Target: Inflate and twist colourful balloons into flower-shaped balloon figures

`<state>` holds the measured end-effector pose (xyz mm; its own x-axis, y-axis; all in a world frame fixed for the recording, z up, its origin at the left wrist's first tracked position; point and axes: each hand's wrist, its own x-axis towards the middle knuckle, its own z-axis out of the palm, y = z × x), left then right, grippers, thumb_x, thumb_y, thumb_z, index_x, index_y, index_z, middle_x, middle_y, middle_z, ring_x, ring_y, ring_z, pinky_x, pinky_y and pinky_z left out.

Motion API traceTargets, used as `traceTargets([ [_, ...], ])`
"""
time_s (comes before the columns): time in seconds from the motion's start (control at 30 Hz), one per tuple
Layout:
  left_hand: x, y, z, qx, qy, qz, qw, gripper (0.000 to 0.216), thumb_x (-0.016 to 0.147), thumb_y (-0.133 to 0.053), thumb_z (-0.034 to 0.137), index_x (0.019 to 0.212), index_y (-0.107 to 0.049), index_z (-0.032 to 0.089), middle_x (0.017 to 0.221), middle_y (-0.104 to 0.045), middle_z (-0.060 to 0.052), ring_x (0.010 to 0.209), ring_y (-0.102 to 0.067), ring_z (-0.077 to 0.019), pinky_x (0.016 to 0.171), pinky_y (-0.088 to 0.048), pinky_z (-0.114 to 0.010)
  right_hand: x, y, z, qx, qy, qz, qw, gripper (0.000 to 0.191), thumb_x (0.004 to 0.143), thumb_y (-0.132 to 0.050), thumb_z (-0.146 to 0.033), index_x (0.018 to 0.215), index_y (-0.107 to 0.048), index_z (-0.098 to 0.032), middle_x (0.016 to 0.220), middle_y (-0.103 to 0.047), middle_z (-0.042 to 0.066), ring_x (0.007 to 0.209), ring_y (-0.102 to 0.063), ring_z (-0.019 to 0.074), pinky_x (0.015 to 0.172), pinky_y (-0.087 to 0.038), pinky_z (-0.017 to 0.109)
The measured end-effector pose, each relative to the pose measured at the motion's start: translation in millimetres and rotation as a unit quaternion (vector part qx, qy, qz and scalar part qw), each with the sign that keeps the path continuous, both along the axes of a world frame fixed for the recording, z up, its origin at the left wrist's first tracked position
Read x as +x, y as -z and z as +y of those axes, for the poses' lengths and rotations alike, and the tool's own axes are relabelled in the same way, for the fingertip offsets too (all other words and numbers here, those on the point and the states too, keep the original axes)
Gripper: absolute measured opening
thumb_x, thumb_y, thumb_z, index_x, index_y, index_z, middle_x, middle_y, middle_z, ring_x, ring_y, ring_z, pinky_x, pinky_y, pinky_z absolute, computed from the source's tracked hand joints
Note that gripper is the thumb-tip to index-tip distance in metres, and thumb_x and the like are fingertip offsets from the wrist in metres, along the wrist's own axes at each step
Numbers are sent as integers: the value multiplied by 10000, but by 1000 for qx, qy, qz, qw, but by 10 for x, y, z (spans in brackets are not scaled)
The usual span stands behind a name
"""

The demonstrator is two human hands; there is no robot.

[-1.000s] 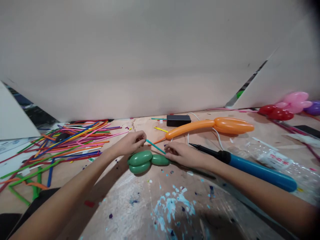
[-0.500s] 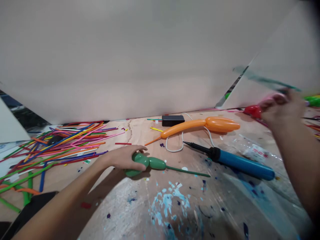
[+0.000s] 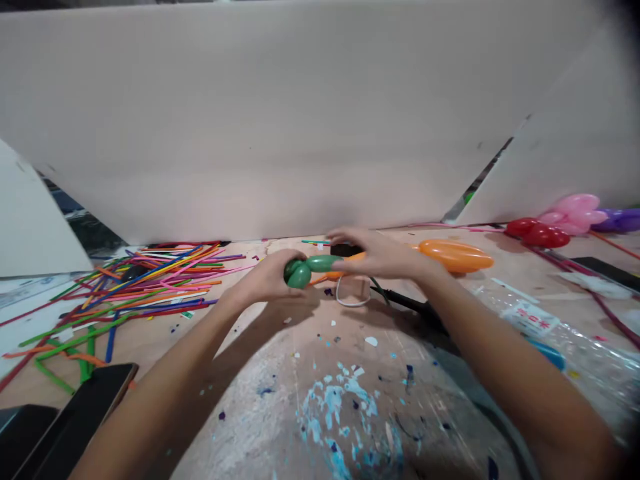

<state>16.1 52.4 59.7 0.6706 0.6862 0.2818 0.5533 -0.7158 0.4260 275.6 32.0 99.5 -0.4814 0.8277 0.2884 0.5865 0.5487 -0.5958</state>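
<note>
Back from the far right, the right hand (image 3: 383, 259) has joined the left hand (image 3: 270, 279) on the green balloon (image 3: 304, 270), which is now lifted off the counter (image 3: 350, 400). Seen from the head camera, the left hand's fingers curl round the balloon's twisted bubbles, while the right pinches its longer end. Just behind the right hand lies an orange balloon (image 3: 453, 255). A blue pump (image 3: 549, 354) shows partly under the right forearm. Loose uninflated balloons (image 3: 135, 280) are heaped at the left.

Blue pump (image 3: 547, 353): mostly behind right forearm (image 3: 500, 363). Orange balloon (image 3: 455, 255): near end behind right hand (image 3: 380, 257). Purple balloon (image 3: 625, 219): cut by right edge.
</note>
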Motion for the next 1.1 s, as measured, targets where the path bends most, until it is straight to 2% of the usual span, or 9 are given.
traceTargets([
  [0.07,-14,66,127,73,-9,-44,996,599,664,-762,377,1207,-578,203,1215,-577,-111,1109,-561,-273,952,-453,-407,-320,-48,36,51,-86,-110,989,447,781,-683,-446,1163,-619,-223,1115,-669,77,980,-611,234,817,-448,317],
  [0.2,-107,188,277,138,-4,-71,988,639,720,-721,275,1320,-504,225,1263,-547,-118,1162,-533,-268,983,-443,-410,-587,73,236,68,-6,-139,988,279,831,-599,-286,1093,-585,-188,984,-684,79,858,-619,207,720,-429,283],
  [0.33,-142,262,334,149,-34,-130,980,623,724,-718,231,1308,-503,245,1384,-495,-115,1292,-441,-292,1085,-344,-475,-555,334,419,2,25,-73,997,298,829,-583,-292,1101,-569,-171,999,-677,83,860,-622,200,723,-447,289],
  [0.43,-34,331,295,1,-116,-316,941,723,675,-781,295,1323,-465,255,1480,-389,-130,1369,-368,-316,1095,-337,-490,-543,528,482,-27,70,51,996,261,827,-579,-308,1044,-579,-163,1005,-668,79,868,-622,187,737,-467,298],
  [0.57,168,395,158,-420,-64,-469,774,613,725,-758,416,1258,-495,265,1290,-589,-129,1103,-622,-286,907,-497,-479,-636,691,450,-4,107,194,975,260,796,-631,-318,1006,-568,-178,1003,-650,64,890,-616,187,761,-482,321],
  [0.67,248,379,71,-488,-23,-540,685,457,705,-785,399,1082,-614,204,1086,-696,-104,933,-685,-251,846,-529,-435,-742,785,333,-28,70,250,965,333,769,-682,-297,1055,-535,-207,1060,-621,56,953,-608,186,799,-487,324],
  [0.83,244,412,-5,-458,-18,-581,673,300,722,-774,313,964,-657,180,923,-730,-67,829,-698,-219,796,-542,-403,-794,973,120,-235,34,371,898,381,812,-679,-403,1083,-478,-225,775,-585,-26,639,-563,106,552,-440,217],
  [0.97,187,579,-47,-454,-30,-574,681,251,709,-767,270,908,-652,170,875,-722,-59,807,-693,-216,770,-539,-394,-764,1055,-21,-305,11,397,866,378,816,-656,-513,986,-497,-215,648,-533,-60,419,-387,55,371,-264,179],
  [1.1,94,695,-59,-459,-20,-542,704,197,712,-753,228,853,-641,149,764,-700,-48,710,-678,-200,712,-532,-367,-788,1130,-112,-388,-38,394,832,427,864,-516,-609,788,-493,-190,458,-386,-85,332,-283,59,331,-231,201],
])
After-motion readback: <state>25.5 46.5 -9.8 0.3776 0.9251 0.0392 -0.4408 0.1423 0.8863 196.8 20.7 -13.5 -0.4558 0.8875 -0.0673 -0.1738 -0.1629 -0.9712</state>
